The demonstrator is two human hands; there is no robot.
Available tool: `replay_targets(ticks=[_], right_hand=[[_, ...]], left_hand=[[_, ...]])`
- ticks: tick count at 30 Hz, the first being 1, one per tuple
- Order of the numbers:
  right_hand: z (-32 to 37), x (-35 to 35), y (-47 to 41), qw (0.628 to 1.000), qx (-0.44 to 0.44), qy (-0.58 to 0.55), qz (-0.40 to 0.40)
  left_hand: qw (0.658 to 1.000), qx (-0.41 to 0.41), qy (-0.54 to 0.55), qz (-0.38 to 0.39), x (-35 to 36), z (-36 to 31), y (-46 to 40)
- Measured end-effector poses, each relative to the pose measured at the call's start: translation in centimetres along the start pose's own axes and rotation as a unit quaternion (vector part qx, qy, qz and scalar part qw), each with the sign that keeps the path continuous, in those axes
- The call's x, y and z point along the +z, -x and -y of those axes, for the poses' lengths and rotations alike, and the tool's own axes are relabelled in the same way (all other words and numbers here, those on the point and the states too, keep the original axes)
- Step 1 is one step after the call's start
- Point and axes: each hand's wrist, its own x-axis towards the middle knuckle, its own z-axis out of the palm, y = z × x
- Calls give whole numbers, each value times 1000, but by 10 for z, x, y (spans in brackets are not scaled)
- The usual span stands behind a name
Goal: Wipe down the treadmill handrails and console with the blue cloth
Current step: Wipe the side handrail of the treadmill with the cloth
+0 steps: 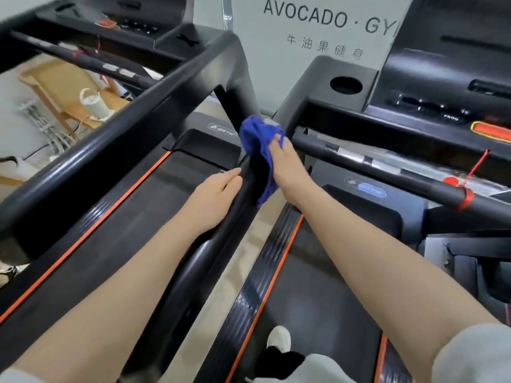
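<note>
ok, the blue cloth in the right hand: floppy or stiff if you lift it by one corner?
Likely floppy: the blue cloth bunches at the top and a loose tail hangs below the right hand. Probably light, since the hand holds it with little visible effort. It seems to drape around the handrail upright, so it should conform, not slide rigidly.

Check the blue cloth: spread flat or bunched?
Bunched. The blue cloth is crumpled under the right hand against the handrail, with a loose end hanging below.
</note>
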Motion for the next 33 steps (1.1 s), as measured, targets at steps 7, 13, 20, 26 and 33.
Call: replay_targets(ticks=[7,13,20,26,33], right_hand=[[40,-78,0,948,-179,46,-259],[-4,-83,-14,851,-249,405,-221],[-72,-82,-31,810,-73,581,-6],[-75,-83,-50,780,-110,611,-77],[-51,-91,-89,815,-59,574,-52]], left_hand=[[994,-65,-81,12,22,-34,-63],[992,-97,-81,11,27,-48,-85],[994,-64,-90,13,30,-44,-105],[988,-29,-145,47,38,-55,-137],[959,-20,-267,91,34,-64,-155]])
